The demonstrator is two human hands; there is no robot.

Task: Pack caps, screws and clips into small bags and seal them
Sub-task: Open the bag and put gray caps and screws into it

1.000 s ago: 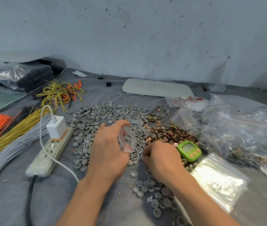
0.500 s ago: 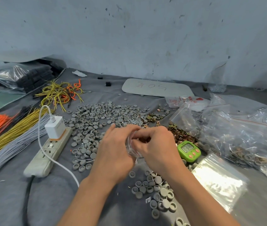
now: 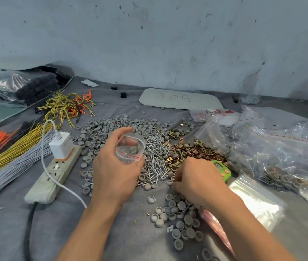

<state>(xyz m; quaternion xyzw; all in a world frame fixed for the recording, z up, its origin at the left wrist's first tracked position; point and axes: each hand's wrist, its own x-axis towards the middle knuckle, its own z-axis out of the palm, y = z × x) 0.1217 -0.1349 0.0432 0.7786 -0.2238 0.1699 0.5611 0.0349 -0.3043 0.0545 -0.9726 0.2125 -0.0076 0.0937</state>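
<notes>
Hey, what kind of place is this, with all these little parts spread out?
Probably a small hand-packing bench in a workshop: loose piles of grey caps, screws and brass-coloured clips lie on the cloth-covered table, filled zip bags sit beside them, and the left hand holds a small bag of caps.

Glossy clear plastic bag point(image 3: 130, 150), matt grey caps point(image 3: 179, 213), shiny metal screws point(image 3: 157, 157), grey cloth point(image 3: 59, 228).

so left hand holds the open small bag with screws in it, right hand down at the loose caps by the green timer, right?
Not quite. The head view shows grey caps, not screws, inside the small bag that the left hand holds; the screws lie piled on the cloth. The rest stands: bag open, right hand at the loose caps by the green timer.
</notes>
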